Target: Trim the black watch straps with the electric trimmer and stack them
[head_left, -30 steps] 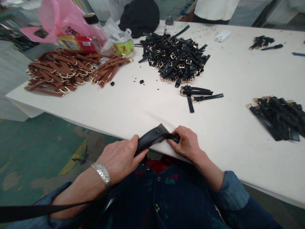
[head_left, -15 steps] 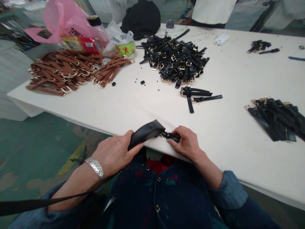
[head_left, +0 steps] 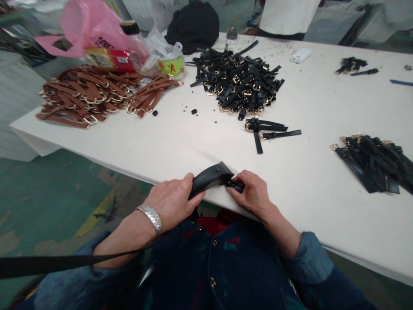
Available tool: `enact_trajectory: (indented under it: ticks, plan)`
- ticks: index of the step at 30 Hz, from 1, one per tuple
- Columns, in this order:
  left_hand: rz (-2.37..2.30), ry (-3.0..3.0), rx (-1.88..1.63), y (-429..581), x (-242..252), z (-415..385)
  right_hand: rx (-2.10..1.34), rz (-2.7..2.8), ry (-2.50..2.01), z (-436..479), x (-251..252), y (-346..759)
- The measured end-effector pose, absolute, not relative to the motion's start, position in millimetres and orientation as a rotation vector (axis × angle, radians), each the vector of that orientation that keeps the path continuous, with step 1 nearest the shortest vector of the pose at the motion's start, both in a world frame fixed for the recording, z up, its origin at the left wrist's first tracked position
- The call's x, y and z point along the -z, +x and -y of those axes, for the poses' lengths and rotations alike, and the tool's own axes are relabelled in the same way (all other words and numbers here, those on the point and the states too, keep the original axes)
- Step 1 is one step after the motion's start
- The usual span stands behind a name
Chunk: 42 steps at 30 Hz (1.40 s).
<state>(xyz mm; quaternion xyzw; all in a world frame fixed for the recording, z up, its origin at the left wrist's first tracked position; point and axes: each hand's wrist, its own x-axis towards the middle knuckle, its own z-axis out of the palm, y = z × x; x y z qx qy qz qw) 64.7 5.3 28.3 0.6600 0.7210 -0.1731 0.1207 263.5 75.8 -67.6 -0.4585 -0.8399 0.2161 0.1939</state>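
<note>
My left hand is closed round a wide, curved black leather strap at the table's front edge. In my right hand, thumb and fingers pinch a short black buckle strap. The wide strap's end touches or overlaps the short strap's buckle end; its edge and my fingers hide the buckle. A long black band runs from under my left wrist to the left; whether it joins the wide strap is hidden. Beyond my hands lie a few loose black buckle straps.
A heap of black buckle straps lies mid-table, brown straps at left, flat black straps at right. Behind are a pink bag, a black cap and a white device. A person in white stands across.
My left hand has moved right with the wide strap, bringing its end up to the short strap's buckle, which showed before. My right hand has stayed almost in place.
</note>
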Motion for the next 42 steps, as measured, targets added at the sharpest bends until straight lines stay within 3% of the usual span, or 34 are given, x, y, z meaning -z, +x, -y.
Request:
enact_trajectory:
  ticks: [13, 27, 42]
  plan:
    - [-2.075, 1.887, 0.545, 53.4, -31.7, 29.1, -0.578, 2.397, -1.256, -74.8, 67.8, 264.1]
    - [-2.124, 1.889, 0.505, 55.8, -27.2, 14.0, -0.595, 2.369, -1.272, -76.5, 64.7, 263.3]
    - [-1.816, 2.157, 0.613, 27.1, -58.0, -32.6, -0.667, 2.460, -1.166, -89.2, 51.5, 272.9]
